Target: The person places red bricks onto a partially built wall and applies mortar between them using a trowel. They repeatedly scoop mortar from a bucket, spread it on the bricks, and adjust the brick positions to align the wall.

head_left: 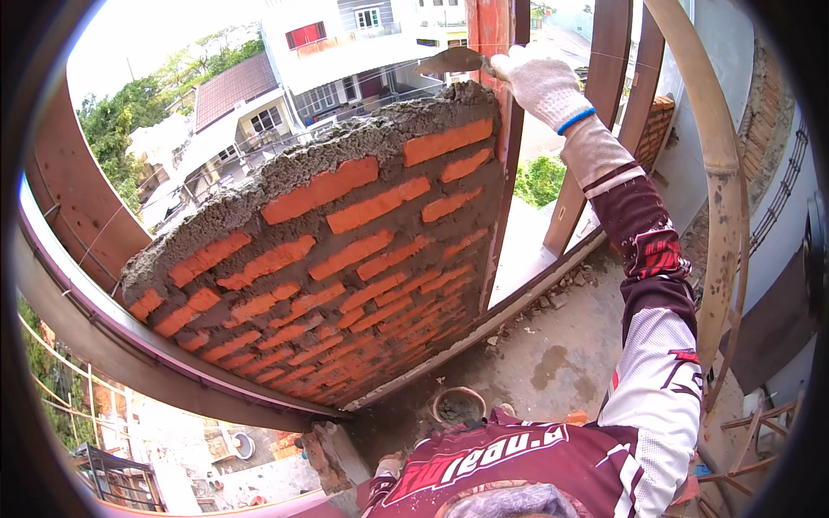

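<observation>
My right hand (542, 85), in a white knitted glove with a blue cuff, is raised at the far right end of a brick wall (354, 211). Its fingers are closed round the handle of a trowel (451, 60), whose blade points left above the wall's top. Rough wet grey mortar (259, 173) covers that top edge, and orange bricks show in the face below. Low beside my body, what looks like my left hand (390, 466) shows only in part; its fingers are hidden.
A thin string line (596, 53) runs near the trowel. Reddish posts (607, 60) stand right of the wall, with a bamboo pole (721, 190) nearer me. A round bucket of mortar (459, 406) sits on the floor. Beyond the left edge, the ground lies far below.
</observation>
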Motion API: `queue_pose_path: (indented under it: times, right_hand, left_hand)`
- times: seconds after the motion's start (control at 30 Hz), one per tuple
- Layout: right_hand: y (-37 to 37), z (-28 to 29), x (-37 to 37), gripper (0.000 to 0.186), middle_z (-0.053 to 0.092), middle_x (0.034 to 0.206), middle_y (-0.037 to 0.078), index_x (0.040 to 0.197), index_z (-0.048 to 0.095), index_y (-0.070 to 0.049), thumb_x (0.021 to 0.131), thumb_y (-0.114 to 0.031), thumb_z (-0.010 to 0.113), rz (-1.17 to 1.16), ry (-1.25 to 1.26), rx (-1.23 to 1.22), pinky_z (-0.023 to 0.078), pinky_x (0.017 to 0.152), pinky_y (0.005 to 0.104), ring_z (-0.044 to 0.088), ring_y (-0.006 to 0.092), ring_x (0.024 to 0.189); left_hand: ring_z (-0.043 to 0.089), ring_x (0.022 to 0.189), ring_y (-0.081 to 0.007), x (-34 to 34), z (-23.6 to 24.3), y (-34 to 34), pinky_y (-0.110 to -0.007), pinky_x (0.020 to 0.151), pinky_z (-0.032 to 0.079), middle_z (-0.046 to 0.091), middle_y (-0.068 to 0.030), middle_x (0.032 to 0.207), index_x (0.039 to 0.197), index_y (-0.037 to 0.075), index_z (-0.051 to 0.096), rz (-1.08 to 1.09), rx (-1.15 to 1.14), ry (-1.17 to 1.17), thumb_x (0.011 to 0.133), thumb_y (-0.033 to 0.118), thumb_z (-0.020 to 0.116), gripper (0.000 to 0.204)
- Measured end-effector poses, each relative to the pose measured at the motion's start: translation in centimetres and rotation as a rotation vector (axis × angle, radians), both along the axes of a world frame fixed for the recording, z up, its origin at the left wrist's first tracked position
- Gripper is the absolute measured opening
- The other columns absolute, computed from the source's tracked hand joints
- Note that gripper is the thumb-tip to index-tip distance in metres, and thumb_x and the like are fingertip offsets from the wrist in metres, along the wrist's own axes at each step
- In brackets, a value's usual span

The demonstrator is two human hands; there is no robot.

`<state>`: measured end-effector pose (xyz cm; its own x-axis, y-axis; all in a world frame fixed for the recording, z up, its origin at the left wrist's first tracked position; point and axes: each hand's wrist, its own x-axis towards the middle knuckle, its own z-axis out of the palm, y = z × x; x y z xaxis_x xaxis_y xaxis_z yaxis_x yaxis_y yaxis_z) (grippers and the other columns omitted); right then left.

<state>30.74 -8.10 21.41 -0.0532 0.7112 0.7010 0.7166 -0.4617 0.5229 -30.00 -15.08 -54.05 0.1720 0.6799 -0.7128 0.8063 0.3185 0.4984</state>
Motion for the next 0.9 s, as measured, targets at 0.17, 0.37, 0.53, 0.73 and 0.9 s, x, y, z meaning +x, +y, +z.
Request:
queue_pose_path:
  times: [0.17, 0.37, 0.53, 0.73, 0.9]
  right_hand:
    - [-5.8, -5.4, -1.2, 0.034, 0.076, 0.105, 0.018, 0.119, 0.071, -0.011, 0.1, -0.037, 0.061, 0.057, 0.725, 0.165, 0.057, 0.086, 0.0498, 0.073, 0.0374, 0.1]
    - [-7.3, -6.6, -1.1, 0.032, 0.068, 0.084, 0.012, 0.117, 0.066, -0.001, 0.106, -0.03, 0.058, 0.369, 1.196, 0.144, 0.053, 0.06, 0.0363, 0.065, 0.0203, 0.063]
    - [-5.1, -4.6, 0.3, 0.033, 0.074, 0.097, 0.019, 0.114, 0.071, -0.003, 0.104, -0.031, 0.055, 0.177, 0.397, -0.188, 0.059, 0.08, 0.0484, 0.073, 0.0376, 0.088]
    - [-3.8, -2.9, 0.8, 0.04, 0.076, 0.099, 0.023, 0.106, 0.076, -0.002, 0.102, -0.034, 0.053, -0.099, 0.513, -0.244, 0.059, 0.078, 0.0486, 0.074, 0.0376, 0.087]
    - [-6.0, -4.5, 0.0, 0.037, 0.072, 0.092, 0.02, 0.132, 0.066, -0.006, 0.111, -0.028, 0.045, 0.006, 0.523, -0.205, 0.059, 0.074, 0.0453, 0.072, 0.0332, 0.08]
  left_hand:
    - [0.071, 0.08, -0.0213, -0.1, -0.4, -0.5, -0.041, 0.078, 0.055, 0.077, -0.0106, 0.088, 0.095, 0.005, 0.075, -0.006, -0.005, 0.015, 0.098, 0.036, 0.072, 0.031]
    - [0.071, 0.081, -0.0213, -0.5, 0.1, 0.4, -0.041, 0.078, 0.055, 0.077, -0.0109, 0.09, 0.096, 0.005, 0.075, -0.007, 0.01, 0.015, 0.098, 0.036, 0.072, 0.031]
    - [0.071, 0.081, -0.0213, -0.6, 0.1, 2.1, -0.041, 0.078, 0.055, 0.077, -0.0112, 0.091, 0.096, 0.006, 0.075, 0.027, 0.025, -0.008, 0.098, 0.036, 0.073, 0.03]
    - [0.071, 0.08, -0.0208, 0.0, -2.1, 2.0, -0.041, 0.077, 0.056, 0.077, -0.0117, 0.091, 0.097, 0.006, 0.074, 0.107, 0.016, -0.111, 0.099, 0.034, 0.073, 0.028]
    - [0.071, 0.081, -0.0214, -1.0, -2.8, -0.2, -0.041, 0.078, 0.056, 0.077, -0.0119, 0.091, 0.098, 0.005, 0.074, -0.014, 0.019, -0.031, 0.099, 0.035, 0.073, 0.03]
